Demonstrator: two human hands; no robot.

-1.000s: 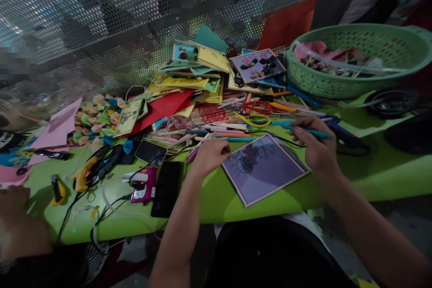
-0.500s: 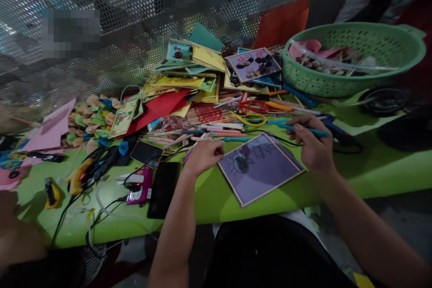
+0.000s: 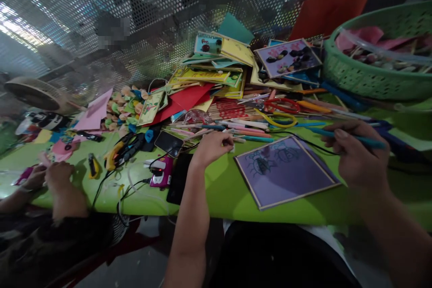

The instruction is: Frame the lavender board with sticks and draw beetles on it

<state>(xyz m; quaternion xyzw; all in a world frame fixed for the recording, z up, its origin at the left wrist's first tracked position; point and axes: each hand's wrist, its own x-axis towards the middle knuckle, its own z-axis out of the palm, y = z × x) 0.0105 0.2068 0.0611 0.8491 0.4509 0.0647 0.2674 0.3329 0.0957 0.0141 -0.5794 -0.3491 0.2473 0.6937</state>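
Observation:
A purple card (image 3: 286,173) with a light border and dark drawn shapes lies flat on the green table (image 3: 222,193) in front of me. My right hand (image 3: 357,155) is closed round a teal pen-like tool (image 3: 362,140), just right of the card's far corner. My left hand (image 3: 212,146) rests left of the card with its fingers curled in a pinch near loose sticks (image 3: 236,134); what it pinches is too small to make out.
A heap of coloured cards (image 3: 219,69), scissors (image 3: 281,112), a green basket (image 3: 378,60) at right, phones (image 3: 168,144) and cables (image 3: 131,184) at left. Another person's hands (image 3: 50,175) work at the far left. A perforated metal wall (image 3: 135,18) stands behind.
My view has swung left, so everything sits further right in the frame and the other person's hands show. My left hand crept slightly forward towards the sticks. My right hand keeps the tool.

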